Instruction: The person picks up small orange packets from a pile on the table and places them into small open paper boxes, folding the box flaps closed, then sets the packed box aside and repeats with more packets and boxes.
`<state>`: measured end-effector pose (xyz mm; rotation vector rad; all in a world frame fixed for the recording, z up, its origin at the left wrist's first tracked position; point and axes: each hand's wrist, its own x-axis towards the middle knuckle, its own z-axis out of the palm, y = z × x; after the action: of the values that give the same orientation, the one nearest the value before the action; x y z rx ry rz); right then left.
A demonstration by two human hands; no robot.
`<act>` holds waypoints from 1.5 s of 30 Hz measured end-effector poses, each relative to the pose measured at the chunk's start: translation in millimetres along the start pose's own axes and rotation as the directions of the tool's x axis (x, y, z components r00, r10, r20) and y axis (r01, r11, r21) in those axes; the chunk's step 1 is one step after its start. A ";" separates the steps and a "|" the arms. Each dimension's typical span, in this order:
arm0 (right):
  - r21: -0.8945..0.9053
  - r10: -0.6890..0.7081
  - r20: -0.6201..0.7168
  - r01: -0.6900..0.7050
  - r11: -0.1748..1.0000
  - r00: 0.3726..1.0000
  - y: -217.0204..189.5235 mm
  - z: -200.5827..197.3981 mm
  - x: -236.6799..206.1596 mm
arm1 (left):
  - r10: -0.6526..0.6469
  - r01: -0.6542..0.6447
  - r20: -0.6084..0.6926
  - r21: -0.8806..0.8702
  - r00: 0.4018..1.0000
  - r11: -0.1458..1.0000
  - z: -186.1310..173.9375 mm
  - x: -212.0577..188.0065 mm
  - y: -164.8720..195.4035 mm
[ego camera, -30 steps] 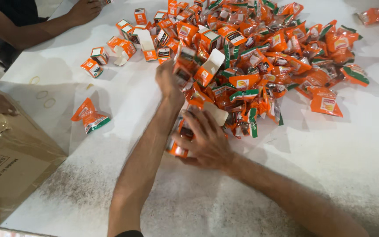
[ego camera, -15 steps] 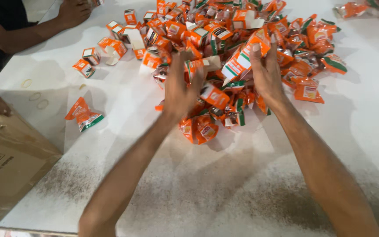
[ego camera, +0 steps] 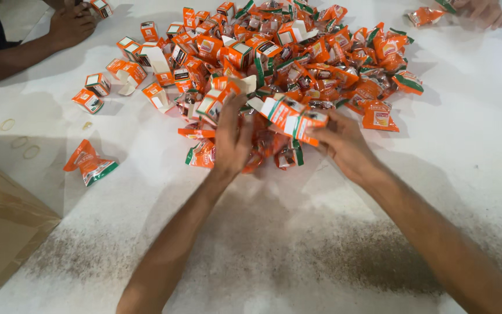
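A big heap of orange sachets and small orange-and-white cartons (ego camera: 297, 64) covers the far half of the white table (ego camera: 297, 250). My left hand (ego camera: 232, 142) rests on the near edge of the heap, fingers around a small open carton (ego camera: 219, 99). My right hand (ego camera: 344, 145) grips another orange-and-white carton (ego camera: 293, 116) with its flap open. Orange sachets (ego camera: 274, 151) lie between and under both hands.
One loose sachet (ego camera: 90, 164) lies apart at the left. A brown cardboard box (ego camera: 1, 232) sits at the lower left, with rubber bands (ego camera: 18, 142) near it. Another person's hand (ego camera: 74, 26) works at the far left, and a second person's hand (ego camera: 480, 10) at the far right.
Both my hands pulled back toward me from the heap's middle to its near edge, each now on a small carton. The camera view shifted slightly.
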<state>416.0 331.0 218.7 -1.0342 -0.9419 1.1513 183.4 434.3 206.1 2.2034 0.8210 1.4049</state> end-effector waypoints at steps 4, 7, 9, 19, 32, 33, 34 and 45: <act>-0.081 -0.009 0.140 0.021 0.997 0.990 14.6 3.7 -28.2 | 0.219 -0.199 0.163 -0.131 0.962 0.971 0.3 -28.6 27.8; -0.101 0.087 0.220 -0.066 0.993 0.972 19.8 1.1 -50.9 | 0.037 0.080 0.368 -0.298 0.929 0.951 -4.0 -25.5 37.5; -0.029 0.246 0.200 -0.245 0.969 0.948 17.1 -11.0 -65.7 | -0.180 0.279 0.482 -0.143 0.858 0.950 -15.4 -10.8 39.0; -0.212 0.225 0.275 -0.169 0.962 0.935 44.6 -25.0 -111.3 | 0.352 -0.407 0.227 0.281 0.908 0.869 -20.8 7.1 30.7; -0.742 -0.073 0.378 0.350 0.573 0.923 52.5 19.8 -123.5 | 0.126 -0.132 0.144 0.032 0.981 0.991 5.3 -26.2 2.6; -0.754 -0.064 0.390 0.358 0.551 0.919 51.7 20.4 -124.8 | 0.083 -0.084 0.076 0.018 0.994 0.996 -3.5 -33.1 12.8; -0.753 -0.048 0.399 0.357 0.552 0.916 51.3 21.0 -125.8 | 0.078 -0.077 0.082 -0.019 0.994 0.997 -12.3 -41.2 24.1; -0.743 -0.337 0.250 0.403 0.535 0.908 56.4 42.7 -125.4 | 0.708 -0.728 0.188 0.075 0.681 0.681 -35.0 -113.8 81.0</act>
<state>340.4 219.2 168.6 -1.3817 -1.7258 0.3660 136.1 298.9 193.3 2.8765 -0.0631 1.4934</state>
